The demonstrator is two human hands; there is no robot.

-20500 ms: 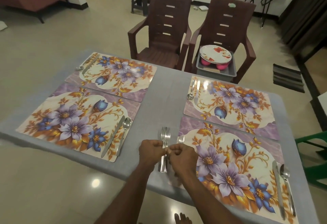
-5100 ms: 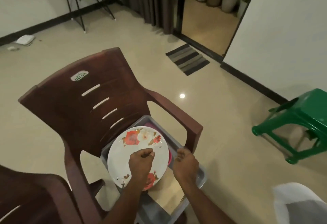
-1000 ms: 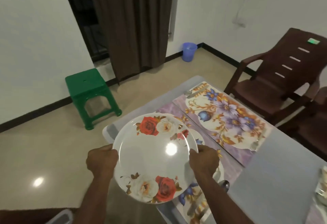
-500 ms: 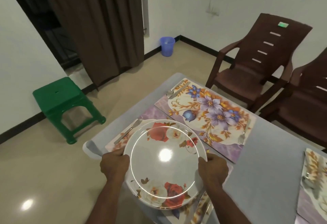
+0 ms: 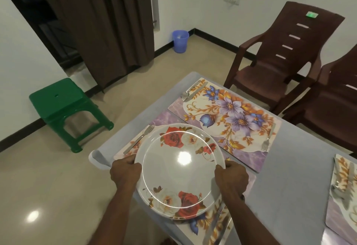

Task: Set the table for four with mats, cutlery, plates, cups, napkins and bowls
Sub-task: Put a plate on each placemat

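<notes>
Hands grip opposite rims: left hand (image 5: 125, 173) and right hand (image 5: 230, 177), fingers curled round the round white rose-patterned plate (image 5: 179, 169), held over the near floral placemat (image 5: 249, 183) on the grey worktop (image 5: 289, 186). Lowered off-centre, I reckon it could land on the steel fork (image 5: 139, 139) or knife (image 5: 214, 223) and rock.

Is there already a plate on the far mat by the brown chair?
No, the far mat carries only cutlery; the one plate is over the near mat.

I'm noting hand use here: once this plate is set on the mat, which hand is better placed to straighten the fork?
Probably the left hand: it grips the plate on the fork's side. The right hand holds the opposite rim.
</notes>
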